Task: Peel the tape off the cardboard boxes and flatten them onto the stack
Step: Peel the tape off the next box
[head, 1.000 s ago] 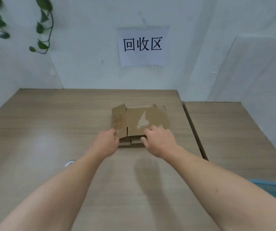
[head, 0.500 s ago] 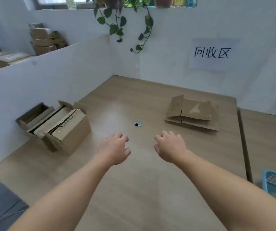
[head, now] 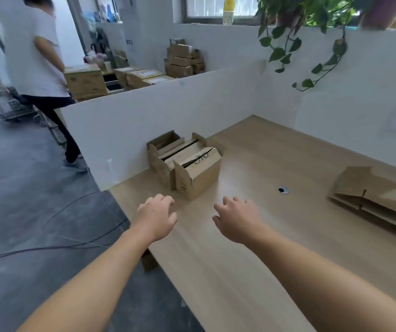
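Note:
Two brown cardboard boxes stand together on the wooden table [head: 252, 259] against the white partition: the nearer box [head: 198, 176] has its top flaps folded down, and the one behind it [head: 162, 155] is open at the top. At the right edge lies the stack of flattened cardboard [head: 378, 197]. My left hand [head: 156, 218] hovers just in front of the nearer box, fingers loosely curled and holding nothing. To its right, my right hand [head: 237, 220] is over the table with fingers spread, also holding nothing.
A white partition [head: 156, 121] borders the table's left and back. A cable hole [head: 283, 190] sits mid-table. A person in a white shirt [head: 41, 68] stands on the grey floor at left beside stacked boxes [head: 182, 59]. A trailing plant [head: 311, 44] hangs above. Cables cross the floor.
My view has swung left, from the flattened stack to the two boxes by the partition. Both hands left the stack and now reach toward the nearer box, still holding nothing.

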